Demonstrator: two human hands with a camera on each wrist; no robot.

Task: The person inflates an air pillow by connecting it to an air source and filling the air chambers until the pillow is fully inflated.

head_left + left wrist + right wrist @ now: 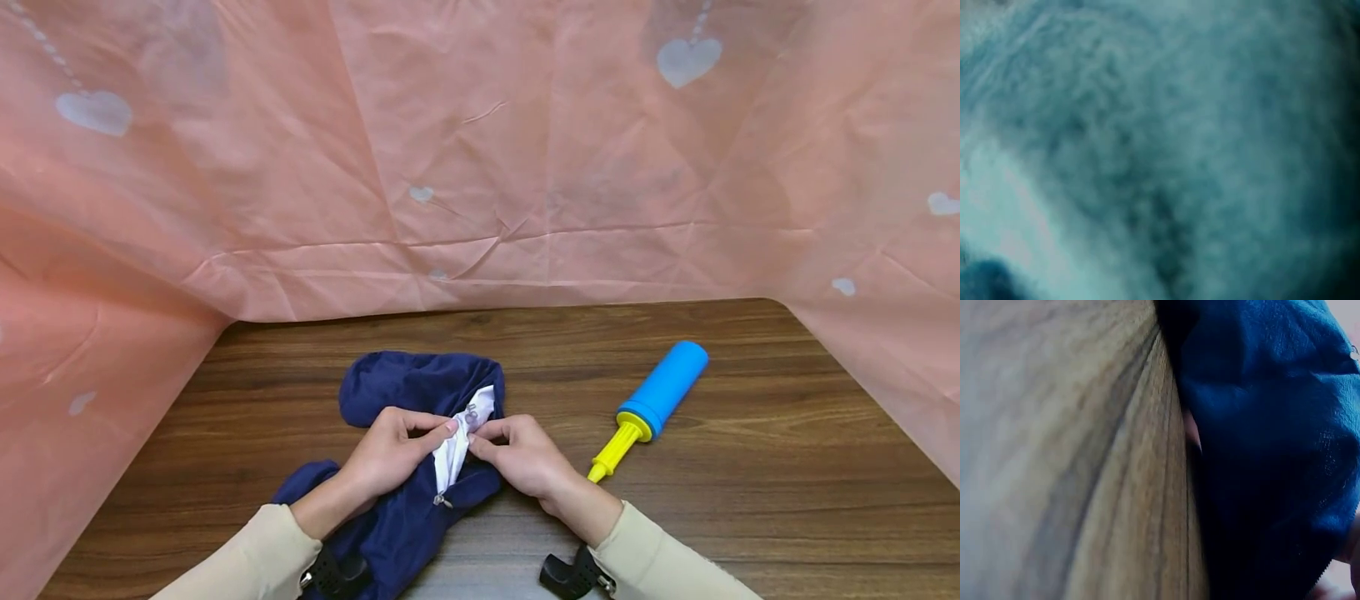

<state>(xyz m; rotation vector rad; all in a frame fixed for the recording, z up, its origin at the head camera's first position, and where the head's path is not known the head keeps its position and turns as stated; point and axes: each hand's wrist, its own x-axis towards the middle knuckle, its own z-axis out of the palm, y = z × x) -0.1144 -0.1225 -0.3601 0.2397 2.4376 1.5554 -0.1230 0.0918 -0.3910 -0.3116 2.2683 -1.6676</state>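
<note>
Navy zippered cover (420,385) lay on the wooden table (750,508), left of the blue-and-yellow hand pump (666,390). Left hand (396,454) pinched the white inner piece (450,458) (it bore a greyish mark) within the unzipped opening; right hand (528,460), nearer the pump, pinched its opposite edge.

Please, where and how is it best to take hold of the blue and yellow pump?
Probably grip the pump round the middle of its blue barrel, from above and the person's right. The barrel is thick, straight and uncovered; the slimmer yellow end points toward the right forearm, leaving less room.
</note>
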